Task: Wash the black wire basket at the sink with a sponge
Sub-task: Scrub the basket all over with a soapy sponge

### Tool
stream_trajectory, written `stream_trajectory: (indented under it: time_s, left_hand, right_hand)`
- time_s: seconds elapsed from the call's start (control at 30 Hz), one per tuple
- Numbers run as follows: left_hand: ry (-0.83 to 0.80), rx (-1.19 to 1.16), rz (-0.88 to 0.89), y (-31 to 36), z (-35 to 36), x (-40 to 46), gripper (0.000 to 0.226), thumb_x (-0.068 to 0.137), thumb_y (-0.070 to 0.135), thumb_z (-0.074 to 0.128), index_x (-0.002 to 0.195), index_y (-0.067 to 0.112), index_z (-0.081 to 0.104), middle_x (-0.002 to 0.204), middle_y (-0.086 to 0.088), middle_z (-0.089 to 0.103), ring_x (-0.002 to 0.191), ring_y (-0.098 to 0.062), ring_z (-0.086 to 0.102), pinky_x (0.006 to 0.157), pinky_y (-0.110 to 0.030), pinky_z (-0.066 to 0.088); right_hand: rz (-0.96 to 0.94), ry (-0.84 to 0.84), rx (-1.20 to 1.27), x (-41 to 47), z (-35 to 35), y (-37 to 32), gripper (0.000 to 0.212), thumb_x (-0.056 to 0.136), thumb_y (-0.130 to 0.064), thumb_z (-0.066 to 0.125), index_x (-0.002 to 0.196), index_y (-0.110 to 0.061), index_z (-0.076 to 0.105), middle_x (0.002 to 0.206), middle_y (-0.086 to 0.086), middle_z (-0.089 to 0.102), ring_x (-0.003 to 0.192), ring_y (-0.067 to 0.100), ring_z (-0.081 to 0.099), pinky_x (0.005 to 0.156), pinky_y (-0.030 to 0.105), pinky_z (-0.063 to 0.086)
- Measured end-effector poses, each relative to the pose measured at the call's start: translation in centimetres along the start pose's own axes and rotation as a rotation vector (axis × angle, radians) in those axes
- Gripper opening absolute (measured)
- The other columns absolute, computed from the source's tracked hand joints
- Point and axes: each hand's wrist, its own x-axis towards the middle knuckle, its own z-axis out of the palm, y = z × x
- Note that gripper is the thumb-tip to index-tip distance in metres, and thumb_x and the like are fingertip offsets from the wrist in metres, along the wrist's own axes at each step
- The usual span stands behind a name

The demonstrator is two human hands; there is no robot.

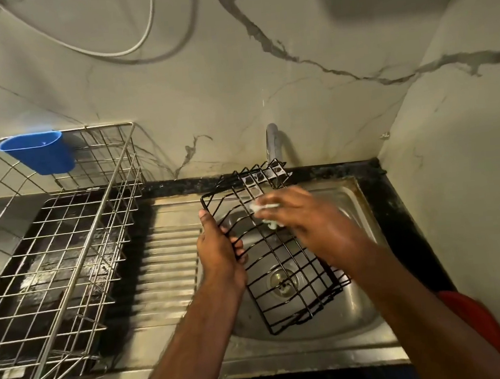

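The black wire basket [285, 280] is held tilted over the steel sink [356, 197], its far end up near the tap [272, 139]. My left hand [217, 247] grips the basket's left rim. My right hand [309, 214] is blurred and presses a pale, foamy sponge [267, 210] against the basket's upper wires. Most of the sponge is hidden under my fingers. Soap film fills a few cells at the basket's far end.
A large steel dish rack [53, 254] stands on the left with a blue plastic cup [37, 151] hooked on its back corner. The ribbed drainboard [166, 252] lies between rack and bowl. The drain [283, 280] shows through the basket. Something red [475, 317] sits at the right counter edge.
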Motion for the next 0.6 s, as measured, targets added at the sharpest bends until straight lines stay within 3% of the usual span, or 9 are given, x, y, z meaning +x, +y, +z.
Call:
stream_trajectory:
  time_s: [0.03, 0.13, 0.2, 0.33, 0.4, 0.5, 0.6]
  left_hand:
    - [0.006, -0.014, -0.009, 0.2, -0.1, 0.0, 0.051, 0.101, 0.062, 0.042, 0.068, 0.024, 0.045, 0.046, 0.008, 0.039, 0.033, -0.006, 0.035, 0.037, -0.015, 0.023]
    - [0.023, -0.025, -0.021, 0.4, -0.2, 0.0, 0.053, 0.101, 0.062, 0.042, 0.064, 0.024, 0.042, 0.044, 0.009, 0.038, 0.032, -0.005, 0.034, 0.037, -0.015, 0.022]
    - [0.026, -0.029, -0.023, 0.4, 0.1, -0.1, 0.053, 0.101, 0.062, 0.042, 0.065, 0.024, 0.042, 0.043, 0.009, 0.038, 0.032, -0.005, 0.034, 0.037, -0.014, 0.022]
    - [0.022, -0.026, -0.032, 0.3, 0.6, -0.1, 0.051, 0.101, 0.062, 0.043, 0.067, 0.023, 0.043, 0.045, 0.008, 0.039, 0.034, -0.007, 0.034, 0.038, -0.017, 0.024]
    - [0.030, -0.032, -0.045, 0.3, 0.6, 0.0, 0.050, 0.101, 0.061, 0.044, 0.069, 0.022, 0.046, 0.048, 0.007, 0.042, 0.036, -0.007, 0.035, 0.039, -0.019, 0.026]
    - [0.053, -0.063, -0.049, 0.4, 0.5, 0.1, 0.049, 0.102, 0.059, 0.045, 0.070, 0.022, 0.045, 0.047, 0.007, 0.041, 0.035, -0.007, 0.034, 0.038, -0.017, 0.026]
    - [0.088, -0.072, -0.067, 0.6, 0.2, 0.4, 0.048, 0.100, 0.061, 0.046, 0.071, 0.023, 0.043, 0.051, 0.006, 0.039, 0.035, -0.008, 0.033, 0.036, -0.015, 0.025]
  right_hand:
    - [0.044, 0.019, -0.002, -0.3, -0.3, 1.1, 0.057, 0.086, 0.010, 0.058, 0.129, -0.028, 0.061, 0.139, -0.004, 0.055, 0.119, 0.008, 0.052, 0.086, 0.003, 0.039]
    - [0.197, 0.103, -0.037, -0.5, -1.2, 3.7, 0.053, 0.090, 0.010, 0.054, 0.127, -0.026, 0.062, 0.136, -0.004, 0.056, 0.118, 0.010, 0.056, 0.095, 0.028, 0.053]
    - [0.226, 0.124, -0.048, -0.2, -1.3, 3.9, 0.053, 0.089, 0.012, 0.054, 0.127, -0.024, 0.063, 0.135, -0.002, 0.057, 0.115, 0.013, 0.059, 0.091, 0.033, 0.056]
    - [0.111, -0.006, 0.041, 0.4, -0.5, -0.3, 0.063, 0.094, 0.003, 0.050, 0.142, -0.038, 0.044, 0.144, -0.010, 0.046, 0.118, 0.002, 0.044, 0.093, 0.013, 0.041]
    - [0.029, -0.058, 0.060, 0.4, 0.1, -2.0, 0.070, 0.093, 0.000, 0.052, 0.146, -0.043, 0.034, 0.147, -0.008, 0.045, 0.124, 0.004, 0.040, 0.100, 0.021, 0.037]
    - [-0.075, -0.086, 0.120, 0.0, -0.1, -1.8, 0.050, 0.092, -0.014, 0.046, 0.137, -0.034, 0.049, 0.140, -0.006, 0.053, 0.125, 0.005, 0.046, 0.103, 0.020, 0.038]
    - [-0.052, -0.038, -0.002, -0.2, -0.9, 0.4, 0.045, 0.089, 0.000, 0.054, 0.122, -0.028, 0.064, 0.131, -0.005, 0.059, 0.108, 0.002, 0.049, 0.080, 0.003, 0.035]
